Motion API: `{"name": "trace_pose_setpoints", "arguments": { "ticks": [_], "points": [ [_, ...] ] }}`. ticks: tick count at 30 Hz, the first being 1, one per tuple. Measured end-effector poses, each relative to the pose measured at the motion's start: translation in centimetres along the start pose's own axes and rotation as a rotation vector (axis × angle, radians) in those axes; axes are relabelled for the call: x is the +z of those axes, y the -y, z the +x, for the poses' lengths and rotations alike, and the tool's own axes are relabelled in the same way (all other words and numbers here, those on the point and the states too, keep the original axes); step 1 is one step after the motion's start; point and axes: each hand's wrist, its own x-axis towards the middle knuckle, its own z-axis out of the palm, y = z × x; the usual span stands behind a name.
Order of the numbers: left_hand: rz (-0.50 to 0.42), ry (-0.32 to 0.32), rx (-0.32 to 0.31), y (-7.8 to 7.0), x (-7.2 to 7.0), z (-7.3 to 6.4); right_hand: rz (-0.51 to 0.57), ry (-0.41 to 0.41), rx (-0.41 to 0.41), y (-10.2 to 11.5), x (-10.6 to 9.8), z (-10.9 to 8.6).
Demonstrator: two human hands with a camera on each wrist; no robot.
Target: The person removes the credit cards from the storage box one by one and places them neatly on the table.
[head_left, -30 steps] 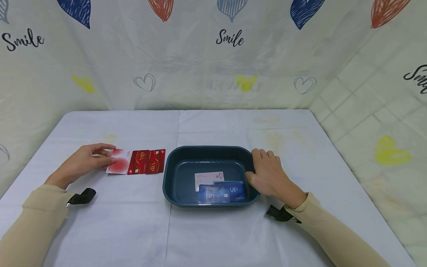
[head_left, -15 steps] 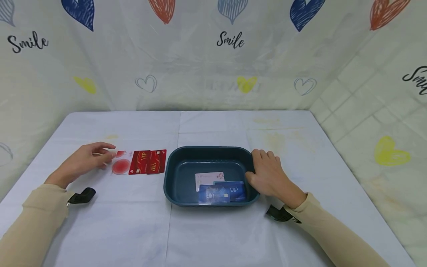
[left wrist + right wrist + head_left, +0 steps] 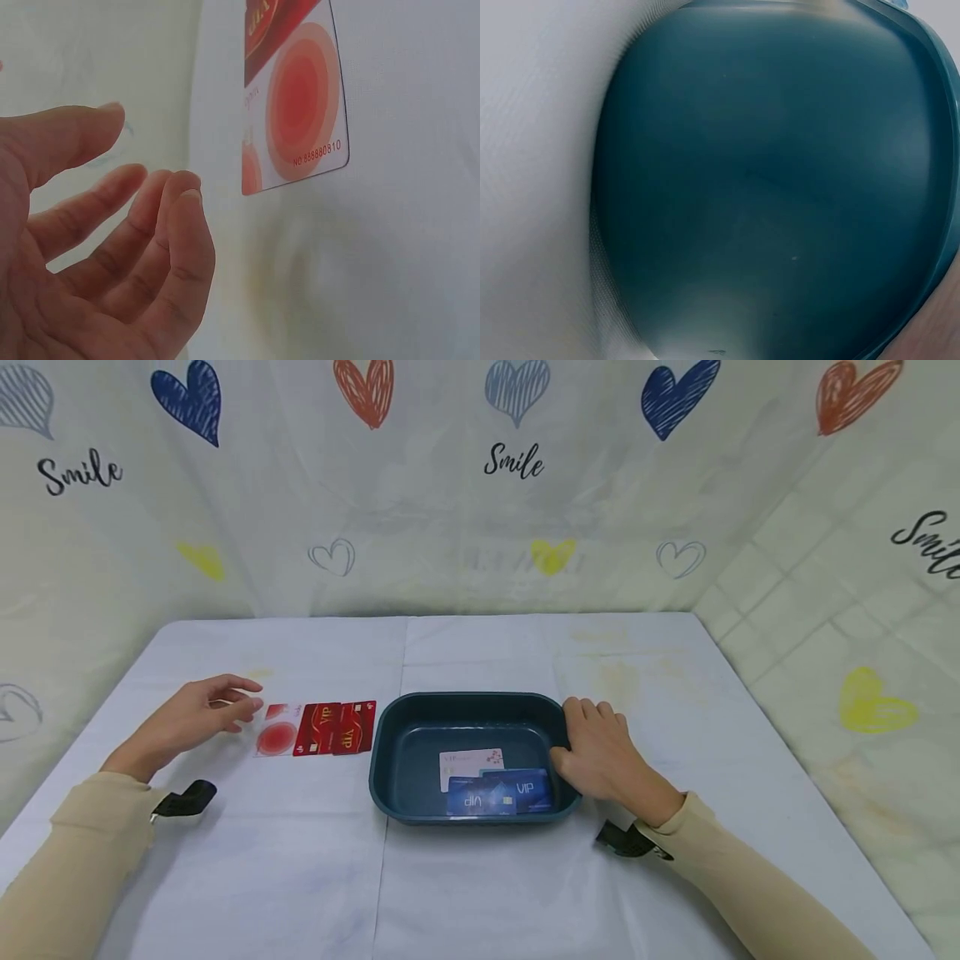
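Beside the left end of a row of cards hovers my left hand (image 3: 187, 720), its fingers loosely bent and apart from the cards. Nearest to it is a white card (image 3: 301, 112) with red circles, flat on the cloth. Its right part lies against or under a red VIP card (image 3: 316, 730), and a second red VIP card (image 3: 354, 727) overlaps at the right. My right hand (image 3: 609, 758) grips the right rim of a dark teal tray (image 3: 405, 760), thumb inside. In the tray lie a pale card (image 3: 459, 763), a blue VIP card (image 3: 480, 797) and another blue card (image 3: 534, 783) partly beneath it.
A white cloth (image 3: 465, 893) covers the table. Behind it hangs a pale curtain (image 3: 435, 485) printed with hearts and the word Smile. A black strap end (image 3: 187, 800) sticks out below the left wrist and another strap (image 3: 626, 841) below the right.
My left hand has let go of the white card and drawn slightly up and away from it. The right hand still holds the tray. The head view has tilted up a little.
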Motion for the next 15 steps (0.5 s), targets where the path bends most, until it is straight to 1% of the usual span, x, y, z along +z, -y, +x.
{"name": "trace_pose_setpoints", "arguments": {
  "ticks": [7, 15],
  "points": [
    [0.032, -0.021, 0.014, -1.0, -0.1, 0.0, 0.0, -0.002, 0.0, -0.1, 0.0, -0.1],
    [0.058, -0.039, 0.06, -2.5, -0.2, -0.4, -0.001, -0.002, 0.004, -0.1, 0.0, -0.1]
  ]
}}
